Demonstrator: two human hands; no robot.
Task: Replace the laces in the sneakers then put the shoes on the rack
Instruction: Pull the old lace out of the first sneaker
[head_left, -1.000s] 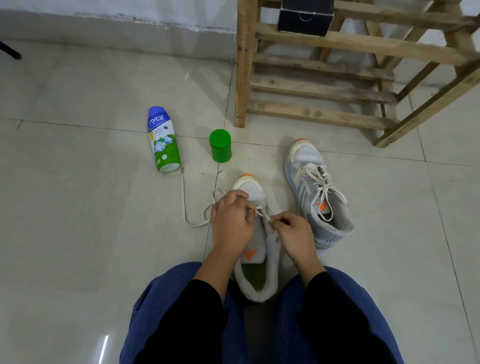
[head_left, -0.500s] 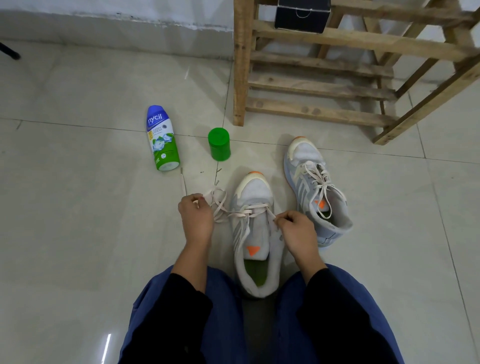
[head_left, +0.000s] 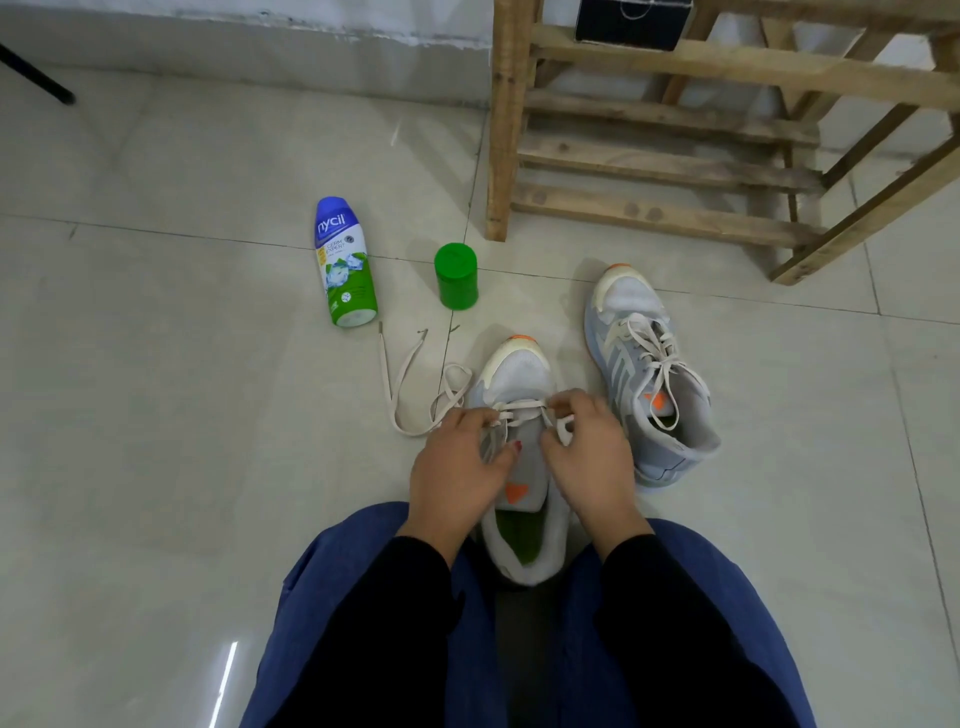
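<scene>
Near sneaker (head_left: 519, 376): stands on the floor (head_left: 156, 415) between the person's knees, toe pointing away towards the rack; this likely keeps the eyelets facing up and within easy reach.
Lace (head_left: 397, 395): crosses only the front eyelets; its long free end lies slack on the floor to the left, towards the spray bottle.
Left hand (head_left: 457, 460): fingers curled at the left eyelet row, pinching the lace, probably to hold tension.
Right hand (head_left: 589, 452): fingertips pinch a small loop of lace at the right eyelet row, seemingly feeding it through.
Second sneaker (head_left: 649, 374): already laced, just right of the near one.
Rack (head_left: 665, 171): wooden, by the floor's wall edge; holds no sneaker yet.
Spray bottle (head_left: 345, 265), green cap (head_left: 456, 275): set aside to the left.
</scene>
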